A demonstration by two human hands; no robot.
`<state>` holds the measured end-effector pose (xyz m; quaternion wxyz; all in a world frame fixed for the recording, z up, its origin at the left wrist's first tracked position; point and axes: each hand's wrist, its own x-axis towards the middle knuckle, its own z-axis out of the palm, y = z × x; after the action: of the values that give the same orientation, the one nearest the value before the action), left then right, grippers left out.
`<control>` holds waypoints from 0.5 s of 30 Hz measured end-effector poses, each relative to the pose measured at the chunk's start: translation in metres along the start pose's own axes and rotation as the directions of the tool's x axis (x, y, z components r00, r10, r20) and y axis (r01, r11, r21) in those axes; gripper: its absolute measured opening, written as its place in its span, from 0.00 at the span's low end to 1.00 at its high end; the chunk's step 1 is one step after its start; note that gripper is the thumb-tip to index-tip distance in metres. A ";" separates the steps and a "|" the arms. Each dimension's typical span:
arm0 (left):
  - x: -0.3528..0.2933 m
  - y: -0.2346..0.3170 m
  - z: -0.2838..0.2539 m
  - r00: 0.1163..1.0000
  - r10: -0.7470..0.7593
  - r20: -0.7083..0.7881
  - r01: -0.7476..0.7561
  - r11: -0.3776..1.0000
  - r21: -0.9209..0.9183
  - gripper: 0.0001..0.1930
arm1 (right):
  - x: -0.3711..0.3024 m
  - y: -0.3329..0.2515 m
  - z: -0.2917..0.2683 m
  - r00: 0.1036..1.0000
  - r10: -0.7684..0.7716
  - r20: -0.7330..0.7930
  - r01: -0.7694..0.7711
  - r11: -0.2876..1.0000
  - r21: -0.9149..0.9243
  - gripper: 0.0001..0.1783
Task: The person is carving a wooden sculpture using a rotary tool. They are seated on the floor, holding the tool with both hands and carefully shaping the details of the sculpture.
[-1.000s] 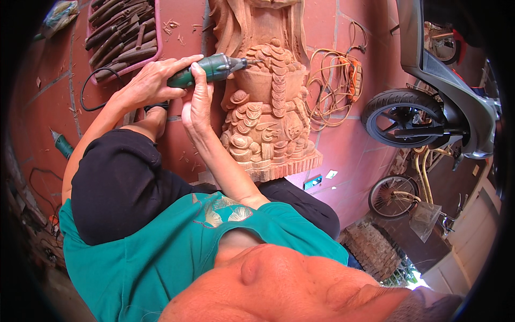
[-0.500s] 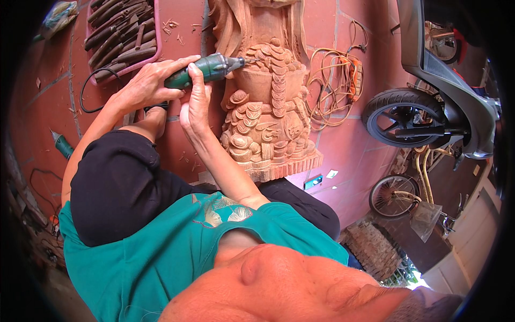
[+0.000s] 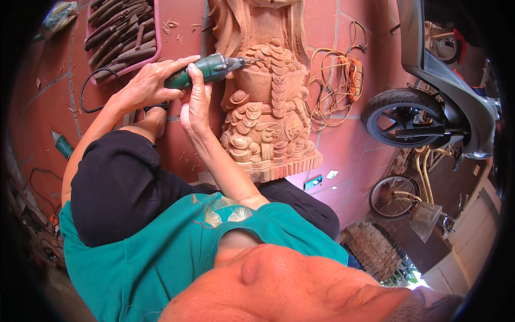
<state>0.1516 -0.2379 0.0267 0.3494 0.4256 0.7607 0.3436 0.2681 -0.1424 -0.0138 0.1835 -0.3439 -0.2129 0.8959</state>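
Observation:
A green electric die grinder (image 3: pixel 198 72) lies sideways between my hands, its thin bit pointing right. My left hand (image 3: pixel 147 83) is closed round the rear of its body. Closer to the nose, my right hand (image 3: pixel 196 104) grips it from below, thumb laid along the casing. The bit's tip meets the heaped coins at the top of a carved wooden sculpture (image 3: pixel 268 107). Carved coins, round pieces and a bowl shape cover the wood, which has a ridged lower edge. Whether the bit is spinning cannot be made out.
A pink tray (image 3: pixel 159 32) of chisels stands at the upper left, near wood shavings. A second green tool (image 3: pixel 63 145) lies at far left. Right of the carving are an orange power strip (image 3: pixel 354 79) with coiled cord, a phone (image 3: pixel 313 182), a motorbike wheel (image 3: pixel 405 118) and a bicycle (image 3: pixel 394 196).
The bit's tip has shifted very slightly over the carved coins. Both hands keep the same grip, and the carving stays in place.

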 end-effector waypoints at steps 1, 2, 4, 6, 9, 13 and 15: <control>-0.002 0.000 0.000 1.000 -0.010 -0.002 0.009 1.000 -0.022 0.44 | 0.001 0.001 -0.002 1.000 0.009 0.016 -0.009 1.000 -0.004 0.22; -0.003 0.000 -0.001 1.000 -0.019 -0.004 0.019 0.999 -0.044 0.45 | 0.002 0.001 -0.003 1.000 0.012 0.023 -0.011 1.000 -0.023 0.22; -0.003 -0.001 0.000 1.000 -0.004 -0.020 0.003 0.998 -0.064 0.45 | 0.003 0.001 -0.002 0.999 0.017 0.036 -0.014 0.998 -0.062 0.23; -0.003 -0.001 -0.001 1.000 0.001 -0.023 -0.002 0.998 -0.069 0.45 | 0.004 0.001 -0.002 0.999 0.008 0.037 -0.006 0.999 -0.053 0.23; -0.002 -0.003 0.000 0.999 0.026 -0.044 -0.028 0.998 -0.053 0.44 | 0.003 0.000 0.001 1.000 0.012 0.020 -0.012 1.000 -0.027 0.20; -0.002 -0.010 0.007 0.992 0.086 -0.095 -0.091 0.995 -0.041 0.44 | 0.000 -0.002 0.003 1.000 0.028 0.005 -0.028 0.999 -0.022 0.20; 0.000 -0.006 0.006 0.997 0.057 -0.057 -0.059 0.998 -0.038 0.44 | -0.002 -0.003 0.005 1.000 -0.002 -0.021 0.001 1.000 -0.017 0.21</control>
<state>0.1540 -0.2393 0.0182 0.3260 0.4308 0.7507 0.3803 0.2661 -0.1418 -0.0078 0.1835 -0.3547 -0.2187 0.8903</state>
